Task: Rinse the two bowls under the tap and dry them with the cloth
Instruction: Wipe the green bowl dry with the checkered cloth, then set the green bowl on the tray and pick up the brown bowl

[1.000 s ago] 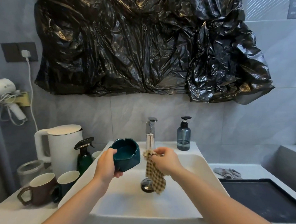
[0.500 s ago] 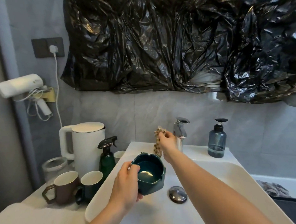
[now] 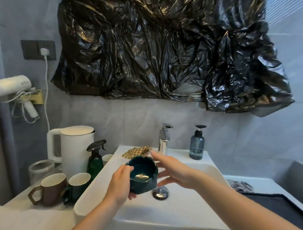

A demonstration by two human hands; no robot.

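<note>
Bowl: a dark green bowl [image 3: 143, 174] with a notched rim, held upright above the white basin [image 3: 183, 210], left of the drain plug [image 3: 160, 192]; a bright glint lies on its inner bottom.
Cloth: a brown-and-cream checked cloth [image 3: 136, 152] lies on the basin's back ledge, just behind the bowl and left of the chrome tap [image 3: 164, 140].
Surface: the basin sits in a pale worktop [image 3: 22, 221]; a dark mat [image 3: 277, 208] covers the part to the right, with a crumpled grey rag [image 3: 241, 185] behind it.
Room: grey tiled wall; a crinkled black plastic sheet [image 3: 162, 49] is fixed above the tap. A blue soap dispenser [image 3: 197, 146] stands right of the tap.
Left of basin: white kettle [image 3: 74, 148], green spray bottle [image 3: 95, 159], brown mug [image 3: 50, 189], green mug [image 3: 76, 185], glass jar [image 3: 40, 170]; a white hair dryer [image 3: 10, 85] hangs on the wall.
Hard to make out: the fingertips of the right hand are blurred; the far side of the bowl hides part of the cloth; a second bowl cannot be made out.
Left hand [image 3: 119, 184]: grips the bowl, thumb over the near rim, fingers under its side.
Right hand [image 3: 175, 170]: spread, fingers straight, holding nothing, just beside the bowl's right side; whether it touches is unclear.
</note>
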